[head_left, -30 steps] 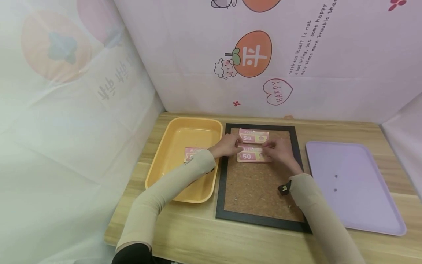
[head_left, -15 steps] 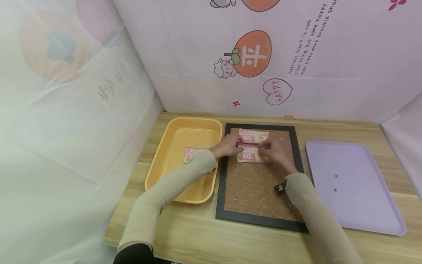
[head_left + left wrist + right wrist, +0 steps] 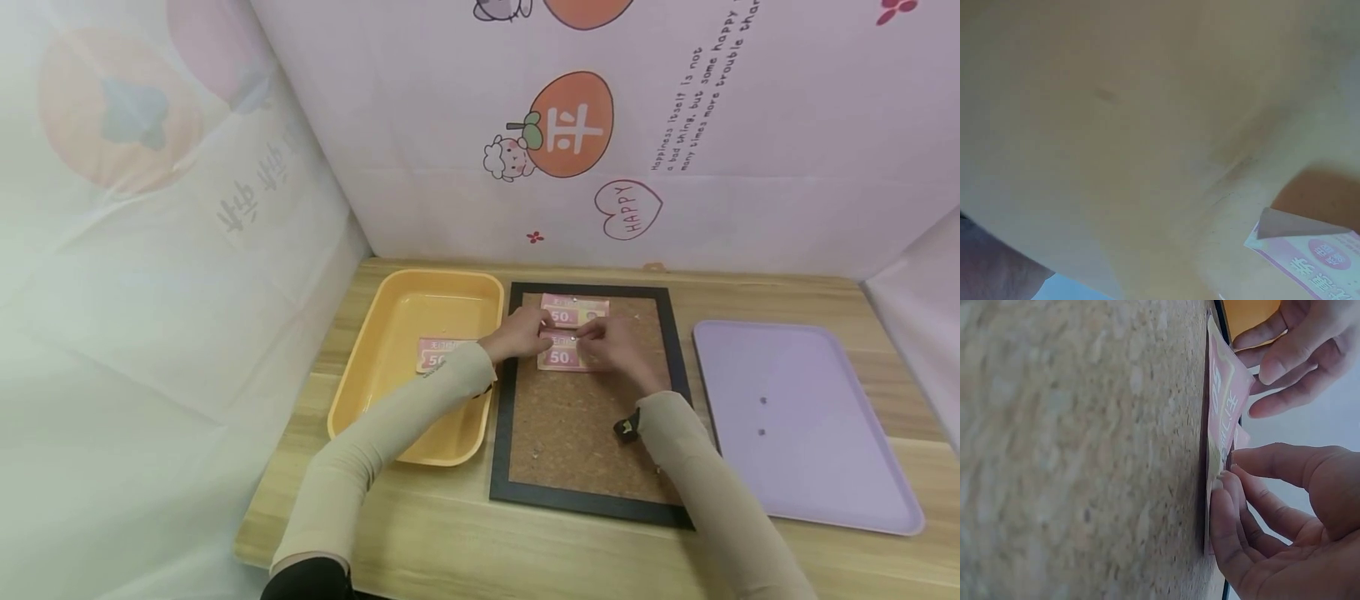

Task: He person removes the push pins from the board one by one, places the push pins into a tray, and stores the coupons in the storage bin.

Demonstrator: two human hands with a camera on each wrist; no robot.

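Note:
Two pink coupons lie one above the other at the top of a framed cork board (image 3: 570, 425). My left hand (image 3: 521, 332) pinches the left end of the lower coupon (image 3: 558, 358), lifting that corner off the cork in the right wrist view. My right hand (image 3: 611, 342), with thumb and fingertips together, pinches at a small shiny push pin (image 3: 573, 337) near the middle of this coupon's top edge. The fingertips (image 3: 1235, 456) mostly hide the pin in the right wrist view. Just above, the upper coupon (image 3: 570, 310) bears another small pin.
On the left stands a yellow tray (image 3: 367, 350) with another pink coupon (image 3: 435, 354) in it, partly under my left sleeve. A lavender tray (image 3: 810, 375) with two small pins lies to the right. Several small pins stand in the cork.
My right hand has slid left along the lower coupon, from its right end to the pin at its middle. My left hand stays at the left end.

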